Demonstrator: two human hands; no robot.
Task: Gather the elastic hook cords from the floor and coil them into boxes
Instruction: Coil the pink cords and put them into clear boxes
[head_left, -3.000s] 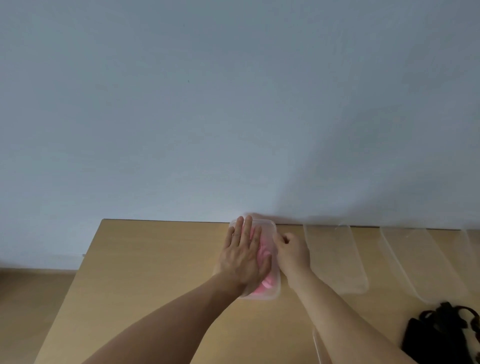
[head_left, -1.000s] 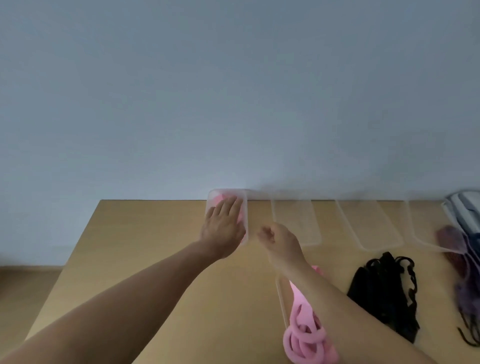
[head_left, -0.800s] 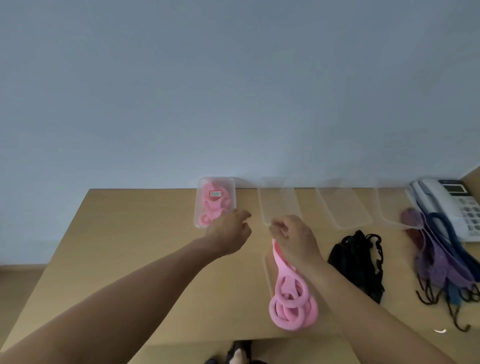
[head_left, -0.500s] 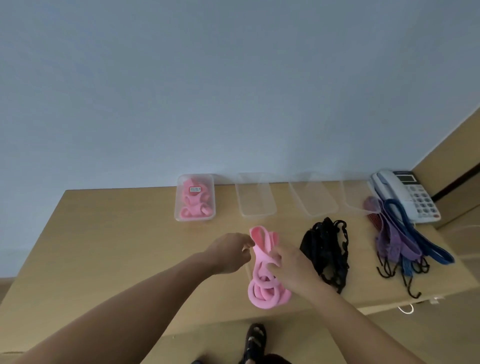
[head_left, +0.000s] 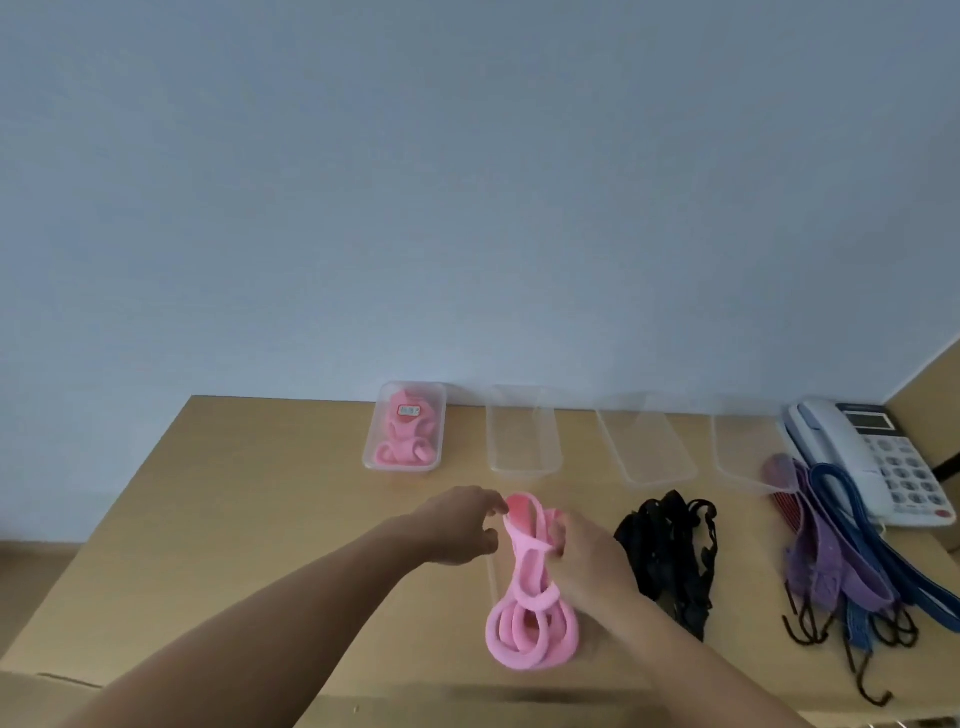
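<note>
A coiled pink elastic cord (head_left: 530, 613) hangs above the table's front, its upper end pinched between my left hand (head_left: 462, 525) and my right hand (head_left: 587, 556). Under it lies a clear box (head_left: 491, 577), mostly hidden. At the back stands a closed clear box with pink cord inside (head_left: 408, 434). To its right stand three clear boxes (head_left: 522, 431), (head_left: 644, 441), (head_left: 743, 447) with nothing in them. A black cord bundle (head_left: 672, 551) lies right of my right hand. Purple and blue hook cords (head_left: 841, 561) lie further right.
The wooden table (head_left: 249, 519) stands against a pale blue wall. A white desk telephone (head_left: 878, 457) sits at the back right corner, partly under the blue cord. The table's front edge runs just below the hanging pink coil.
Both hands left the pink-filled box at the back and came toward the front. They took hold of the loose pink cord and lifted it. The camera tilted down and pulled back.
</note>
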